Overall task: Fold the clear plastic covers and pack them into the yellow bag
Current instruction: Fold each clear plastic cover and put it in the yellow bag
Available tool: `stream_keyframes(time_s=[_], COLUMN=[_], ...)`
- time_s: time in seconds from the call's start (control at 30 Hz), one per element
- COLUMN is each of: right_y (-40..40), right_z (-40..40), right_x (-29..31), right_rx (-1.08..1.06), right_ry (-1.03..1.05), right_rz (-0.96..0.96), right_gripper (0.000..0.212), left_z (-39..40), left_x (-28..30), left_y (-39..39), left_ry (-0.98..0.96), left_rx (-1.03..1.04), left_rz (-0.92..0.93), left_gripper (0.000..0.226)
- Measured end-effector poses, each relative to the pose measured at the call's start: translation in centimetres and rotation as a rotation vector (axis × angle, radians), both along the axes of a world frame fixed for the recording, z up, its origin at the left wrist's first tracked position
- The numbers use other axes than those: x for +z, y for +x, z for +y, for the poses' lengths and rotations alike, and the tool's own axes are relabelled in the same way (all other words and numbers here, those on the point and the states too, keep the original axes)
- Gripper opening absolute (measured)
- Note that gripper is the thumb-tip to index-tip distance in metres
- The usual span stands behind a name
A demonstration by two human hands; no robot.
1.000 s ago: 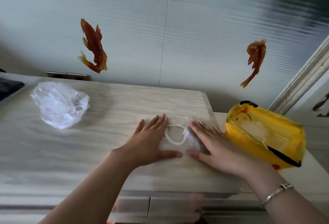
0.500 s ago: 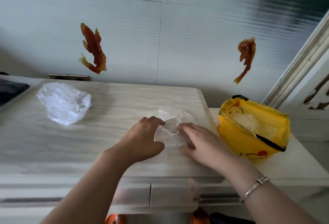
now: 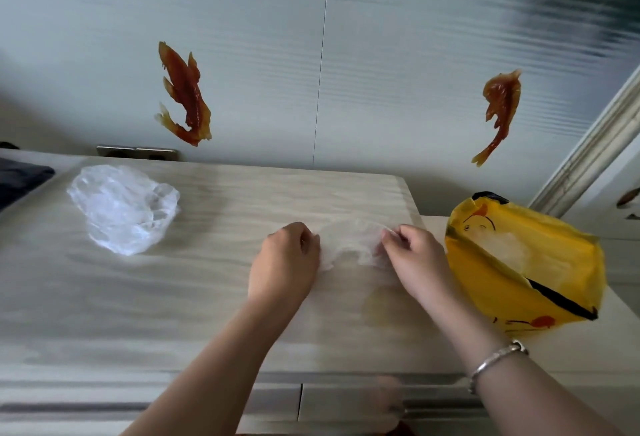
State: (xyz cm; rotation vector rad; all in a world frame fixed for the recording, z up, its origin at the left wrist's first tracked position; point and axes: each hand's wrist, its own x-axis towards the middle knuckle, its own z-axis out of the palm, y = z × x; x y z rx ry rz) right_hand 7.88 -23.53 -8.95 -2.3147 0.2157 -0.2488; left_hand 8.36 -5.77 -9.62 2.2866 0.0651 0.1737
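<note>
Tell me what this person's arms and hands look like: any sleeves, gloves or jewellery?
Both forearms are bare up to the bottom edge of the picture, so no sleeves show. The left hand and the right hand wear no gloves, and no rings can be made out. The only thing worn is a thin silver-coloured bracelet around the right wrist. The left wrist carries nothing.

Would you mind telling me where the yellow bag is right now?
In the head view, the yellow bag lies at the right, on the lower surface beside the table, just right of the right hand.
</note>
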Motion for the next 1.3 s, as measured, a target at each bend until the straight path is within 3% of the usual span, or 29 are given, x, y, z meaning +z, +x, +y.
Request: stream_keyframes(time_s=[0.13, 0.27, 0.4, 0.47, 0.57, 0.7, 0.8, 0.93, 1.03, 1.3], right_y=[0.9, 1.3, 1.3, 1.3, 1.0, 0.5, 0.2, 0.1, 0.0, -0.4], right_z=[0.7, 1.1, 1.1, 1.1, 1.1, 1.0, 1.8, 1.9, 0.6, 0.1], right_x=[-0.6, -1.0, -1.1, -1.1, -1.1, -0.6, -0.7, -2.1, -2.1, -1.2], right_rx=[-0.054, -0.006, 0.055, 0.077, 0.076, 0.109, 0.273, 0.414, 0.456, 0.491], right_ry=[-0.244, -0.506, -0.639, -0.683, -0.707, -0.758, -0.700, -0.600, -0.639, -0.715], right_rz=[-0.006, -0.053, -0.103, -0.114, -0.099, -0.277, -0.436, -0.144, 0.097, 0.252], right_gripper=[0.036, 0.021, 0.015, 0.016, 0.019, 0.036, 0.042, 0.065, 0.059, 0.067], left_z=[-0.6, -0.9, -0.6, -0.5, -1.1, -1.2, -1.0, -0.6, 0.0, 1.4], left_x=[0.3, 0.3, -0.1, -0.5, -0.6, -1.9, -1.6, -1.6, -1.6, -1.1], left_y=[0.4, 0.6, 0.8, 0.8, 0.9, 0.7, 0.2, 0.2, 0.2, 0.4], left_ry=[0.215, 0.490, 0.634, 0.620, 0.455, 0.474, 0.520, 0.643, 0.687, 0.699], left_rx=[0.074, 0.045, 0.057, 0.024, -0.236, -0.390, -0.467, -0.472, -0.478, -0.486], left_rz=[-0.004, -0.064, -0.112, -0.270, -0.517, -0.425, -0.219, -0.097, -0.019, 0.088], left_gripper=[0.030, 0.018, 0.011, 0.024, 0.037, 0.039, 0.047, 0.051, 0.054, 0.072])
